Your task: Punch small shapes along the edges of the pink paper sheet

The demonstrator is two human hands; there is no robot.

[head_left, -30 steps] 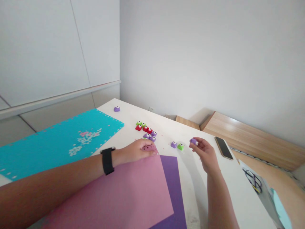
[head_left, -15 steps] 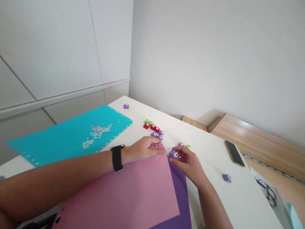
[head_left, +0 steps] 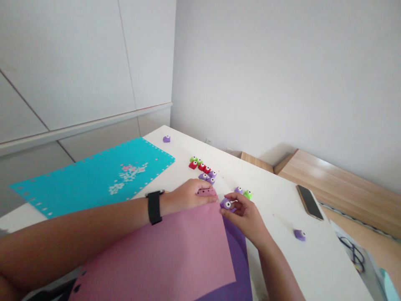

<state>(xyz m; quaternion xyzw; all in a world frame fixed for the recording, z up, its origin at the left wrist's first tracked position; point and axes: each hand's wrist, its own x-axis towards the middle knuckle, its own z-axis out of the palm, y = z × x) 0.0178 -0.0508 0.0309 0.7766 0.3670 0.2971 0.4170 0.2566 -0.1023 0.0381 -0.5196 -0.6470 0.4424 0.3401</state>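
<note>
Pink paper is gripped at its far edge by my left hand, which has a row of punched holes beside the fingers. Beneath it lies a purple sheet. My right hand closes its thumb and fingers around a small purple craft punch with a white button bearing a dark star. That punch is at the pink paper's far right corner; whether the edge sits in its slot I cannot tell. Just past my right fingers stand another purple punch and a green punch.
Several red, green and purple punches cluster beyond my left hand. Single purple punches stand at the far corner and right. Left lies a turquoise sheet with paper cutouts. A phone and scissors are at right.
My right hand has shifted slightly left with the purple punch, bringing it closer to the pink paper's corner. The punch has turned so its star button shows. My left hand stays put.
</note>
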